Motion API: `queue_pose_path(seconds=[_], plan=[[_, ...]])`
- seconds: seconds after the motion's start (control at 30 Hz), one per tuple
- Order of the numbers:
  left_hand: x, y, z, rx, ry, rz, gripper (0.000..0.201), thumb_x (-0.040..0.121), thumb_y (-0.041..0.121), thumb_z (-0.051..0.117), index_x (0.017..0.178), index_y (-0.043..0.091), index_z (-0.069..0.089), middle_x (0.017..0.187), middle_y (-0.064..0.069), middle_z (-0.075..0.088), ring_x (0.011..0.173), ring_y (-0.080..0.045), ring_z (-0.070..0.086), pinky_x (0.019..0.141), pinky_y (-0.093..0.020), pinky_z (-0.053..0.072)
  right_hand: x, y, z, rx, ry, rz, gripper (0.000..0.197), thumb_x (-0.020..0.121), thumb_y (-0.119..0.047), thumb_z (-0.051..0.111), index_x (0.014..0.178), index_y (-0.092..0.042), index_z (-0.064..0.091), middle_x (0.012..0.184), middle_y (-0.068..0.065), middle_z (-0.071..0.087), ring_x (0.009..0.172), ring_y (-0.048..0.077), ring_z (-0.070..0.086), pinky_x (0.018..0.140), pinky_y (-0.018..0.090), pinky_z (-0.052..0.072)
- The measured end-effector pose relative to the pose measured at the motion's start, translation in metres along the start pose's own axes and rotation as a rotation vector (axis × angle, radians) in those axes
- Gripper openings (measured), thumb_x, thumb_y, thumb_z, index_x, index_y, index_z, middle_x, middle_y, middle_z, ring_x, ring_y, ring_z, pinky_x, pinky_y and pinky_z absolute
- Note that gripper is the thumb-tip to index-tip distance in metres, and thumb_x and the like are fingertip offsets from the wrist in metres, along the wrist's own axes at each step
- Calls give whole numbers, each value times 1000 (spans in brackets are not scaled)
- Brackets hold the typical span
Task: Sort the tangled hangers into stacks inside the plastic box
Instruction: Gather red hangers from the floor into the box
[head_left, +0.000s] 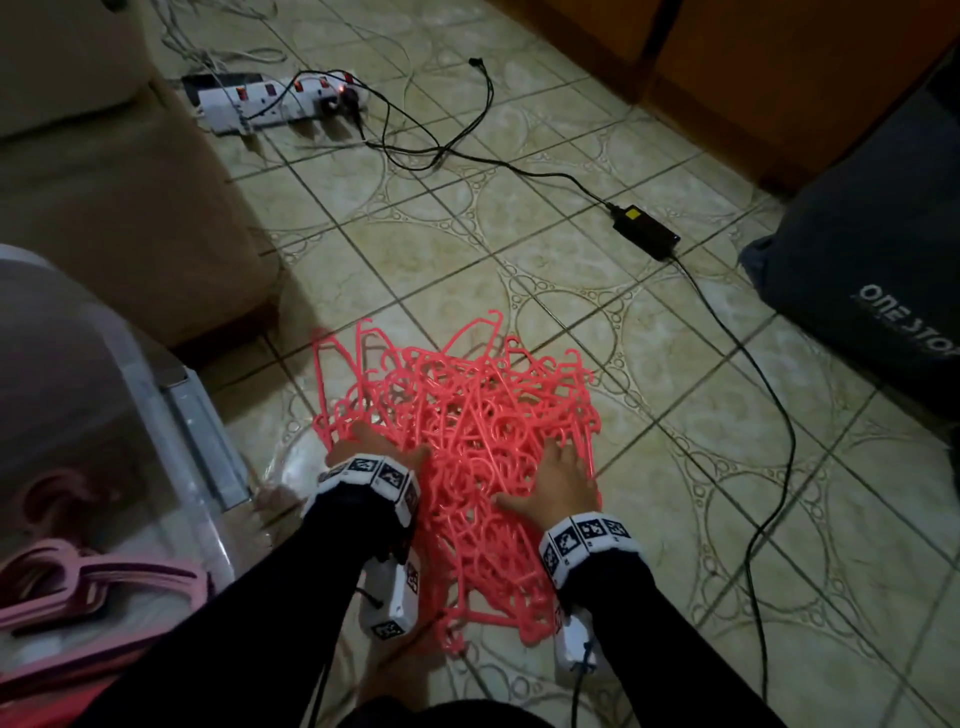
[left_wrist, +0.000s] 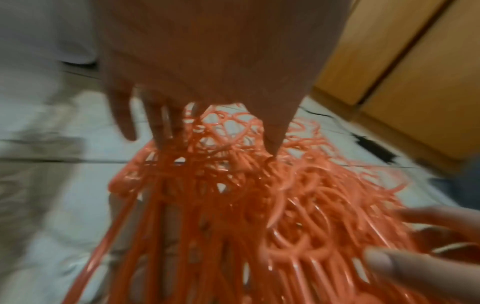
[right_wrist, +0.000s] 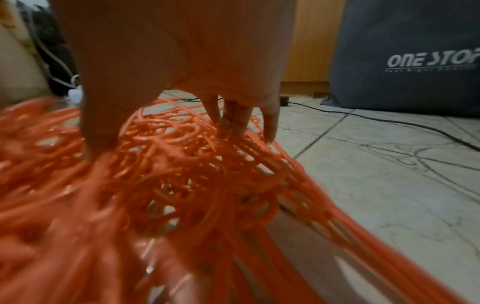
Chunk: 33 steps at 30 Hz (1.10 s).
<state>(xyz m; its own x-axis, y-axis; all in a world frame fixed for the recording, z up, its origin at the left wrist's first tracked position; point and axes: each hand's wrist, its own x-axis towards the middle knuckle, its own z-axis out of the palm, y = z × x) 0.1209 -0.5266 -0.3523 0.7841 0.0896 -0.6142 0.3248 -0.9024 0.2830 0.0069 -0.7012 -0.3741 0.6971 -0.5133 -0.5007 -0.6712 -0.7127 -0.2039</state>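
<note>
1. On the floor, centre-near: pile (head_left: 457, 447) of pink plastic hangers, hooks and bars locked through each other, near edge beside the knees.
2. Left hand (head_left: 374, 447) on the pile's left side, fingers straight-ish and poked down between bars; whether they curl round one, can't tell.
3. Right hand (head_left: 553, 483) flat on the right side, fingers spread, tips dipping into gaps. No clear grip on anything.
4. Box (head_left: 202, 441) sits near-left, clear walls. A stack (head_left: 78, 582) of paler pink hangers lies inside.
5. Handling, my read: light, thin, springy, a bit slick. Hooks snag, so yanking drags the whole pile or snaps a hook.
6. Take one loose top hanger by the neck under the hook, other hand pinning the pile.
</note>
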Motion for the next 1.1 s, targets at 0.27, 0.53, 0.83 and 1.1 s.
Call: queue_pose_path(seconds=[0.27,0.53,0.83,1.1], plan=[[1,-10,9,238,74,126,89,67,49,79,132,6,37,126,-19,51,116,-36,52,96,-44,44,-5,16,5,125,145,89,122,55,-72,72,146,-16,16,155,11,10,141,32,12,111,49,25],[0,-15,14,8,56,159,54,74,47,72,108,8,55,112,-13,63,92,-29,61,83,-36,48,-1,21,-2,205,125,171,99,59,-65,76,135,-13,37,134,9,50,128,32,36,100,44,39],[7,-17,17,197,-10,231,64,73,46,76,116,2,57,117,-15,60,106,-29,61,87,-33,49,-1,13,-6,262,41,57,63,67,-46,79,116,-13,56,111,8,65,107,28,60,92,41,50],[9,-23,25,122,68,180,85,56,46,84,121,11,42,97,-9,60,87,-28,59,72,-32,49,2,16,-5,428,-5,128,61,62,-40,86,107,-10,57,108,8,67,97,24,62,78,28,48]])
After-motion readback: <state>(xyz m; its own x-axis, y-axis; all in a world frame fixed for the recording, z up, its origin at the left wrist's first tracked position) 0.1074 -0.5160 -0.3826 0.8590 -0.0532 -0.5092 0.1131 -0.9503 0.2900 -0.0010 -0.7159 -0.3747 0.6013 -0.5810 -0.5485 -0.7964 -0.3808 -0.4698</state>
